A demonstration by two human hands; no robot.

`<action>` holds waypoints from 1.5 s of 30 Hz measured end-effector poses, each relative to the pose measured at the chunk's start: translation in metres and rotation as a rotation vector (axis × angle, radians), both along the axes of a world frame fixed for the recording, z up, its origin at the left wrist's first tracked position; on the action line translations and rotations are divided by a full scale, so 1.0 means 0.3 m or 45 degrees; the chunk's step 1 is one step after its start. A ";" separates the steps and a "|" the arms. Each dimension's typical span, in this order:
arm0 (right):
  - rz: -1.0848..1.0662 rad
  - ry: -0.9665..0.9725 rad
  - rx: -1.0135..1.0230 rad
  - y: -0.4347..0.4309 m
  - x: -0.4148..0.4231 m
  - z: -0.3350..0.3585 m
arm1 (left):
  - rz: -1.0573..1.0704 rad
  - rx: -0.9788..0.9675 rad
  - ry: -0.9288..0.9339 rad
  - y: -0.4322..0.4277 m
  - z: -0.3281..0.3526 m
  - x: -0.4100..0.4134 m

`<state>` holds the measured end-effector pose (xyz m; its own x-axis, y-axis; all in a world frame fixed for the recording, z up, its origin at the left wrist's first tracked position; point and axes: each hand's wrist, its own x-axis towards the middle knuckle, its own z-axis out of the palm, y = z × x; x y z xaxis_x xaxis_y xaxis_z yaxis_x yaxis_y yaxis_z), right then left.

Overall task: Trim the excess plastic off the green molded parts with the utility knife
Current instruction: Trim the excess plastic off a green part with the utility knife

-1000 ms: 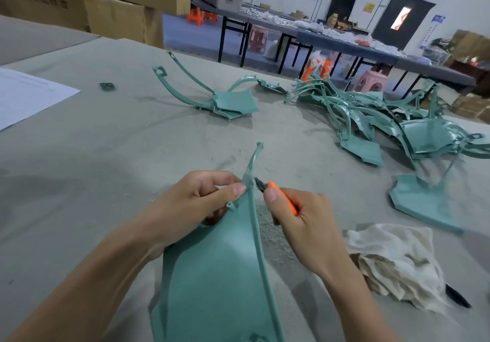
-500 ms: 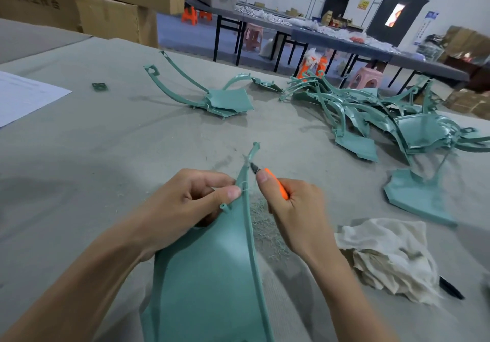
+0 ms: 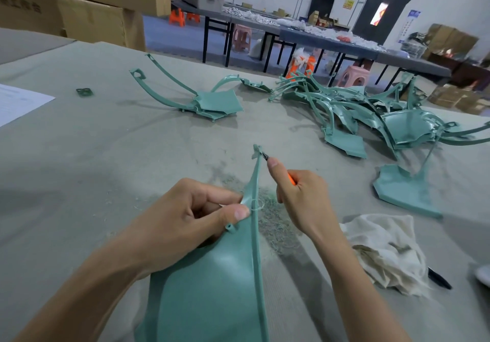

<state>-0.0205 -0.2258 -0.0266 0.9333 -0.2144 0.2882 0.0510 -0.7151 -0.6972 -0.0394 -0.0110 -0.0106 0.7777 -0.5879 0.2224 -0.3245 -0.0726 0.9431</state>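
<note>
A large green molded part (image 3: 212, 283) lies in front of me, its thin arm pointing away. My left hand (image 3: 191, 214) pinches the part where the arm begins, thumb on top. My right hand (image 3: 299, 198) grips an orange utility knife (image 3: 291, 180), forefinger stretched along it. The dark blade tip touches the arm's far end near a small tab (image 3: 256, 150). A thin curl of shaved plastic (image 3: 256, 205) hangs beside my left thumb. Most of the knife is hidden in my fist.
Green shavings (image 3: 275, 225) litter the grey cloth-covered table (image 3: 79, 161). A crumpled white rag (image 3: 381, 249) and a black pen (image 3: 440, 279) lie right. One green part (image 3: 209, 103) sits centre back, a pile of them (image 3: 371, 113) back right. Paper (image 3: 18, 103) lies left.
My right hand slid the knife along the arm away from me, from near my left thumb to the arm's far tip. A plastic curl came off. My left hand kept its hold.
</note>
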 end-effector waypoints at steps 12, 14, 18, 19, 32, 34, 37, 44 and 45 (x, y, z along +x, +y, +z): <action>0.004 0.034 -0.060 -0.044 -0.007 0.027 | -0.049 0.043 -0.009 -0.007 0.014 -0.005; 0.074 0.037 -0.071 -0.038 -0.033 0.022 | -0.001 0.065 -0.023 0.000 0.012 -0.001; 0.103 0.026 -0.070 -0.029 -0.050 0.019 | -0.017 0.088 -0.044 0.006 0.013 0.004; 0.094 0.025 -0.069 -0.030 -0.045 0.020 | -0.031 0.096 -0.049 0.007 0.014 0.003; -0.087 0.045 0.126 -0.105 0.031 -0.010 | -0.111 0.108 -0.047 -0.005 0.015 -0.006; -0.096 0.081 0.304 -0.094 0.019 0.004 | 0.006 0.152 -0.021 -0.007 -0.003 0.009; 0.142 0.220 0.648 -0.019 -0.020 0.021 | 0.225 0.213 0.075 -0.006 -0.034 0.042; 0.525 0.234 0.557 0.138 -0.076 0.003 | 0.271 0.321 0.031 -0.003 -0.085 0.079; 0.509 0.248 0.606 0.134 -0.074 0.002 | 0.244 0.324 0.036 -0.003 -0.088 0.079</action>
<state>-0.0427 -0.1856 -0.0259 0.9931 0.0977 0.0649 0.0898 -0.2778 -0.9564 -0.0156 -0.0119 -0.0369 0.8835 -0.4640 0.0638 -0.2561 -0.3645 0.8953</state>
